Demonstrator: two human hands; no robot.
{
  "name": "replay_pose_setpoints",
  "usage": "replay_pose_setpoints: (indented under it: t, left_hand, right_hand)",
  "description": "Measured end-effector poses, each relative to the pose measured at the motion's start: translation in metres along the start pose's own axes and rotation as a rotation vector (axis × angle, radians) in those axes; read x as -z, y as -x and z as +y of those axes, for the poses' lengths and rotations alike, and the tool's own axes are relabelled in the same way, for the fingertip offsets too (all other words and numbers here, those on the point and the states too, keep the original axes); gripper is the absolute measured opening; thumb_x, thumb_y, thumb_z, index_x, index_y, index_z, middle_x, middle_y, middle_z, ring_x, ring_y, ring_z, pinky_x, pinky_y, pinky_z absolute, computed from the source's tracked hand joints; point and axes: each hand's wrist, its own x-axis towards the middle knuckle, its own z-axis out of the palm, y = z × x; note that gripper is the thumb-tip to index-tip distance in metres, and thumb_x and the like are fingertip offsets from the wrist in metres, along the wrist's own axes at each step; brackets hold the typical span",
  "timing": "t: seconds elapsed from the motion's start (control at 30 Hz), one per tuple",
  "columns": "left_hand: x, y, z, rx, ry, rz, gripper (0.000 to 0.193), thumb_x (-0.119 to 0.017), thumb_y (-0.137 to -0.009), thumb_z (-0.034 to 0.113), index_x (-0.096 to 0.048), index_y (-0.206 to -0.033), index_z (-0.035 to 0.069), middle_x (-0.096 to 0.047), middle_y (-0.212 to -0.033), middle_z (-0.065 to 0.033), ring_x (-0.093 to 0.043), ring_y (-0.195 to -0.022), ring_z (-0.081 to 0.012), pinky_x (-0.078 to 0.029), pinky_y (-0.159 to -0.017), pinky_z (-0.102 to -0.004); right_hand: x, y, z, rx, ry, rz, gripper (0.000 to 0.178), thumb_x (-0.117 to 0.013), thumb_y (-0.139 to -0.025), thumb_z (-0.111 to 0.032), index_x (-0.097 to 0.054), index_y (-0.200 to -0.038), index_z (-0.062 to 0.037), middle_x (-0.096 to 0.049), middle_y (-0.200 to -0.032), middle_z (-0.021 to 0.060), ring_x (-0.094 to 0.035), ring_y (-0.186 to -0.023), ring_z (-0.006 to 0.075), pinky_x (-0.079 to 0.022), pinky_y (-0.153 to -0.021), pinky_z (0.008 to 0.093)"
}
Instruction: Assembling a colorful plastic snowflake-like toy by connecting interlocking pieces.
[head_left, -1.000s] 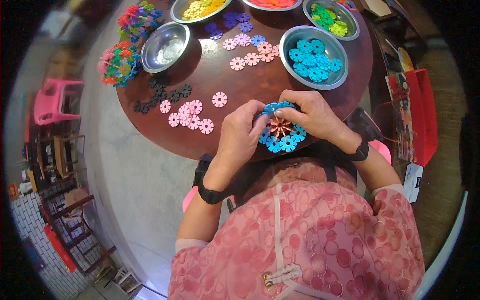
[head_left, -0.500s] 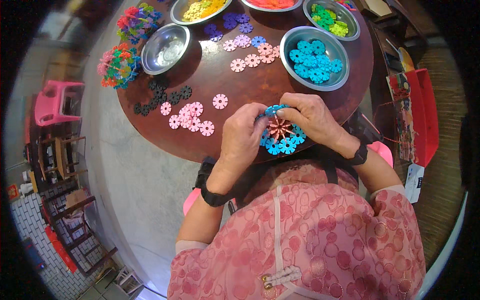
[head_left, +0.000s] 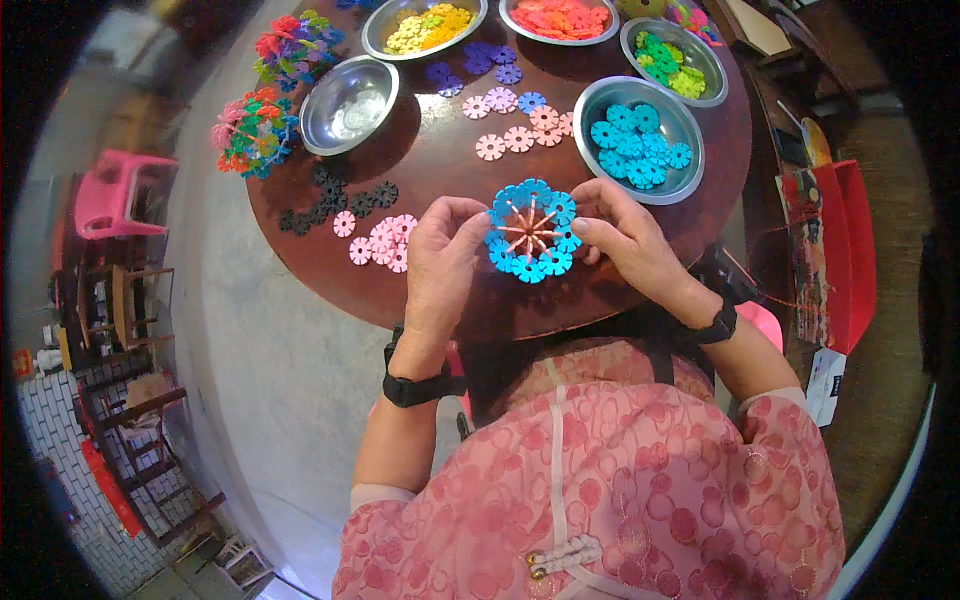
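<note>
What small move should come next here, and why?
Perhaps turn the disc wheel slightly to check its joints: the left hand and right hand hold it by opposite edges, and its blue discs appear to form a complete ring.

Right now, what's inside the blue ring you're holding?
Inside the blue ring are pale pink spokes pointing to the middle. The right hand covers a bit of its edge. The underside is hidden, so how the spokes join there can't be seen.

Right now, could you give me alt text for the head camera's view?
A person's left hand and right hand hold a ring of blue discs with pink spokes over a brown table. Beyond are pink discs, black discs and metal bowls, several holding coloured pieces.
</note>
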Motion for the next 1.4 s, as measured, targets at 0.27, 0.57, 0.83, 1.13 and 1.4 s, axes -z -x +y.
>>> replay_pose_setpoints:
  t: [0.27, 0.57, 0.83, 1.13, 1.4]
  left_hand:
    - [0.003, -0.004, -0.014, -0.155, -0.491, 0.010, 0.015, -0.061, -0.089, 0.014, -0.061, -0.096, 0.000, -0.061, -0.081, -0.0021, -0.055, -0.071, -0.0088, -0.045, -0.063, -0.0232]
    - [-0.002, -0.005, -0.014, -0.131, -0.493, -0.038, 0.019, -0.062, -0.087, 0.015, -0.064, -0.093, -0.004, -0.065, -0.080, -0.0059, -0.058, -0.074, -0.0104, -0.047, -0.068, -0.0251]
    - [-0.014, 0.003, -0.010, -0.141, -0.521, -0.057, 0.016, -0.063, -0.085, 0.013, -0.065, -0.090, -0.002, -0.066, -0.080, -0.0072, -0.060, -0.071, -0.0111, -0.047, -0.064, -0.0263]
    - [-0.019, 0.006, -0.015, -0.311, -0.617, -0.083, 0.012, -0.061, -0.083, 0.009, -0.063, -0.091, 0.000, -0.061, -0.082, -0.0126, -0.062, -0.074, -0.0238, -0.048, -0.066, -0.0325]
    - [-0.022, 0.008, -0.016, -0.376, -0.707, -0.049, 0.011, -0.060, -0.082, 0.007, -0.061, -0.091, 0.001, -0.059, -0.082, -0.0121, -0.062, -0.077, -0.0273, -0.047, -0.067, -0.0348]
  right_hand:
    - [0.003, -0.002, -0.004, -0.075, 0.029, -0.064, 0.019, -0.058, -0.088, -0.014, -0.058, -0.103, -0.0017, -0.062, -0.082, 0.0012, -0.058, -0.064, 0.0069, -0.048, -0.055, 0.0213]
    - [0.000, -0.001, -0.004, -0.088, 0.098, -0.073, 0.017, -0.060, -0.087, -0.012, -0.062, -0.099, -0.0012, -0.062, -0.076, 0.0009, -0.058, -0.062, 0.0067, -0.048, -0.055, 0.0215]
    - [-0.013, 0.001, 0.004, 0.145, 0.228, 0.040, 0.021, -0.063, -0.082, -0.010, -0.061, -0.101, 0.0003, -0.062, -0.088, 0.0096, -0.061, -0.079, 0.0160, -0.049, -0.068, 0.0287]
    - [-0.014, 0.002, 0.006, 0.211, 0.284, -0.033, 0.020, -0.062, -0.079, -0.009, -0.062, -0.096, 0.0015, -0.063, -0.087, 0.0128, -0.063, -0.080, 0.0231, -0.048, -0.072, 0.0325]
    - [-0.015, 0.004, 0.005, 0.216, 0.276, -0.020, 0.019, -0.062, -0.079, -0.008, -0.062, -0.096, 0.0015, -0.063, -0.088, 0.0128, -0.062, -0.081, 0.0226, -0.048, -0.072, 0.0321]
